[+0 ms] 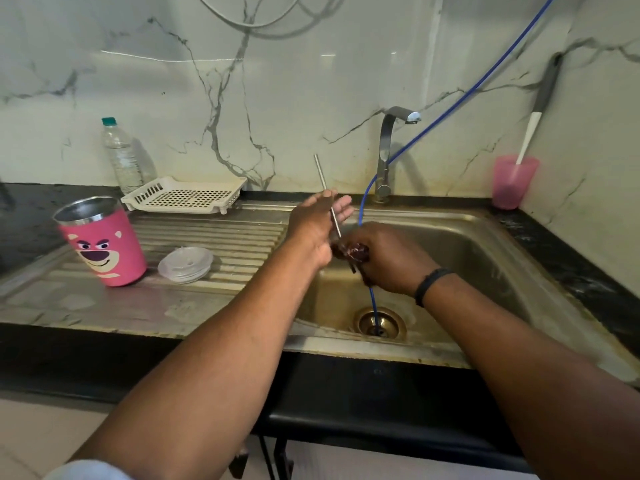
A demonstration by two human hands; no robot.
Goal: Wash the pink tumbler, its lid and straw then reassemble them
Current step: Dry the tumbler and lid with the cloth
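The pink tumbler [104, 247], printed with a bear face, stands open and lidless on the steel drainboard at the left. Its clear lid [185, 265] lies flat just to the right of it. Over the sink basin my left hand [317, 225] pinches the thin metal straw [323, 181] between thumb and fingers, so the straw tilts up and away. My right hand [384, 258] grips a dark red scrubber [350, 252] wrapped around the straw's lower end, which is hidden.
The steel sink [485, 244] has a drain [379, 322] with a blue hose [450, 105] running into it past the faucet [388, 150]. A white perforated tray [185, 195] and a water bottle [123, 157] stand behind the drainboard. A pink cup [512, 183] holding a brush stands at the right corner.
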